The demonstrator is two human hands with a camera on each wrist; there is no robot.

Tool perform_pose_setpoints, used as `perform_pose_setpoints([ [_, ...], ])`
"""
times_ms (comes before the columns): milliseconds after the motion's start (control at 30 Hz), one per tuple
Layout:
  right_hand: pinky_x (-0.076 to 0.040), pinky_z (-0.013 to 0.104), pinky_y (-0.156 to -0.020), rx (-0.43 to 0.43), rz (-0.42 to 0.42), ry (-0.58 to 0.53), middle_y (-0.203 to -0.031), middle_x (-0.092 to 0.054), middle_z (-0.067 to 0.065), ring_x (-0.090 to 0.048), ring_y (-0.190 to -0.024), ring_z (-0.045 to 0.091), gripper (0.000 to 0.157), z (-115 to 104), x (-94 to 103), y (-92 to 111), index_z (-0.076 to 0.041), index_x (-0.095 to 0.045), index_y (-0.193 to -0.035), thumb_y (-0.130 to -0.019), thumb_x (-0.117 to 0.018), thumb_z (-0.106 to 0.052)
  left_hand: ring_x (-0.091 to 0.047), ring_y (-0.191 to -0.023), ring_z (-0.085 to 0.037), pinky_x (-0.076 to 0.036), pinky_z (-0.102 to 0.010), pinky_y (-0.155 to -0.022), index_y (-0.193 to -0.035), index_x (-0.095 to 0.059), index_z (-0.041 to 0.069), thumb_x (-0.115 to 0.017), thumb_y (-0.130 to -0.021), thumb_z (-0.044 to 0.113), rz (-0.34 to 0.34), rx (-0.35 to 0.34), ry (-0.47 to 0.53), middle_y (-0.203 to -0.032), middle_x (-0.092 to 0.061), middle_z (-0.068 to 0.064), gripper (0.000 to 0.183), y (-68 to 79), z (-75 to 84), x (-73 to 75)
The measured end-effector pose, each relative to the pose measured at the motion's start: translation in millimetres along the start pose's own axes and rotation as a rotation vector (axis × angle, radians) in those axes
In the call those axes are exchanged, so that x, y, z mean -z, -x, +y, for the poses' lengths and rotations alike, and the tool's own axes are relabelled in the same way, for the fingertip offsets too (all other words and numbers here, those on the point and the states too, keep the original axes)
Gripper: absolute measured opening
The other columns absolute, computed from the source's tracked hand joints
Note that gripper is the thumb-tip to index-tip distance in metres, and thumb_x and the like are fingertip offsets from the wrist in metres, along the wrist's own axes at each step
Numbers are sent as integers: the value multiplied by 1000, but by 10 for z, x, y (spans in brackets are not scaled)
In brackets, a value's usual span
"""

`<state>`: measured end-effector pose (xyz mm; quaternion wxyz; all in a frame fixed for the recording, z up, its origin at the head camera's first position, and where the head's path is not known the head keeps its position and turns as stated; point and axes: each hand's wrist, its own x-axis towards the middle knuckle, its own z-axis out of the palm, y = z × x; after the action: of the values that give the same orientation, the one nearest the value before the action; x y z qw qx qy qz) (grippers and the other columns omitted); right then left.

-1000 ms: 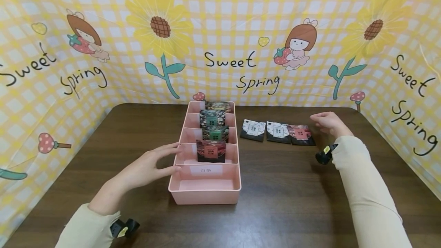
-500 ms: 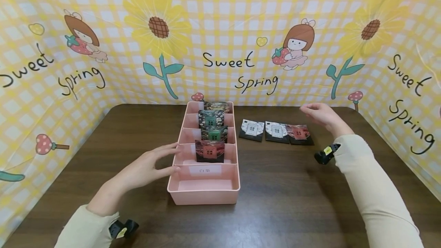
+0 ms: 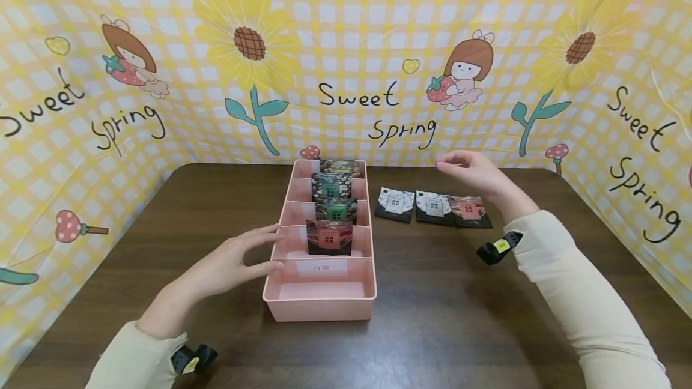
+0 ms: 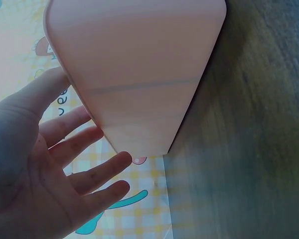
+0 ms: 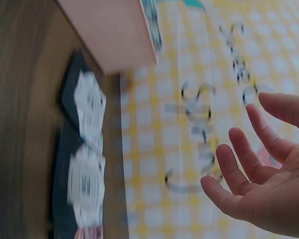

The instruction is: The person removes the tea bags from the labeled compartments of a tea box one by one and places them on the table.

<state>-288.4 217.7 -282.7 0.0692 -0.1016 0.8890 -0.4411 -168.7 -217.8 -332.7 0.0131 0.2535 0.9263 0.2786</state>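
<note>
My left hand point(image 3: 227, 266) touches the left rim of a long pink divided box point(image 3: 319, 310). In the left wrist view its fingers point(image 4: 99, 172) are spread along the box's side. My right hand point(image 3: 478, 176) hovers over the right part of the table with nothing in it. The right wrist view shows its fingers point(image 5: 241, 154) loosely bent. Below and left of it lie two white-and-black sachets point(image 3: 395, 204) and a red-and-black sachet point(image 3: 473, 210), the red one touching its neighbour. A red-and-black sachet point(image 3: 330, 239) stands in the box's second compartment from the front.
Behind that sachet, the box holds a green-labelled sachet point(image 3: 336, 210), a dark floral one point(image 3: 331, 186) and another patterned one point(image 3: 339, 168). A paper label point(image 3: 323, 267) marks the front compartment, which shows its bare floor. A yellow checked cloth point(image 3: 357, 35) surrounds the brown table point(image 3: 432, 317).
My right hand has moved left from beside the red sachet to above and behind the row of loose sachets. The left hand has stayed at the box's rim.
</note>
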Motion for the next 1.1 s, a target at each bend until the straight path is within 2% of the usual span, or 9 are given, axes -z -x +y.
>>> perform_pose_setpoints([
  [333, -44, 42, -97, 144, -133, -47, -116, -61, 11, -56, -107, 21, 31, -337, -469, 35, -6, -60, -113, -93, -58, -30, -43, -130, -36, -39, -54, -102, -131, -54, 9, -65, -85, 39, 5, -1, 7, -143, -44, -16, 55, -4, -3, -8],
  [567, -49, 35, -89, 270, -183, -43, -110, -66, 12, -61, -98, 16, 21, -421, -749, 39, -7, -65, -107, -91, -60, -20, -44, -130, -35, -39, -53, -102, -131, -54, 10, -66, -85, 40, 14, 0, -7, -143, -45, -15, 56, -15, -15, -22],
  [667, -49, 39, -92, 317, -198, -45, -108, -66, 13, -61, -98, 17, 21, -433, -859, 25, -5, -66, -107, -90, -62, -17, -43, -131, -36, -39, -54, -102, -131, -54, 9, -65, -86, 38, 9, -3, -4, -143, -45, -16, 55, -11, -14, -18],
  [933, -40, 52, -103, 397, -230, 49, -110, -67, 9, -57, -109, 23, 21, -450, -1099, -9, -6, -68, -105, -88, -64, -17, -42, -131, -36, -38, -53, -102, -130, -54, 8, -65, -86, 38, 4, -4, -7, -143, -44, -16, 54, -3, -8, -12],
  [1000, -44, 48, -99, 409, -236, 79, -107, -67, 8, -58, -104, 21, 19, -459, -1141, -6, -7, -69, -104, -88, -65, -16, -43, -131, -36, -39, -53, -102, -130, -54, 8, -65, -86, 38, 4, -3, -7, -143, -44, -15, 54, -1, -6, -10],
  [1100, -49, 42, -87, 455, -239, 117, -100, -66, 8, -58, -90, 16, 17, -464, -1197, -5, -8, -70, -102, -86, -66, -14, -43, -131, -36, -39, -53, -102, -130, -54, 9, -65, -86, 39, 5, 0, -9, -143, -44, -15, 54, 2, -6, -9],
])
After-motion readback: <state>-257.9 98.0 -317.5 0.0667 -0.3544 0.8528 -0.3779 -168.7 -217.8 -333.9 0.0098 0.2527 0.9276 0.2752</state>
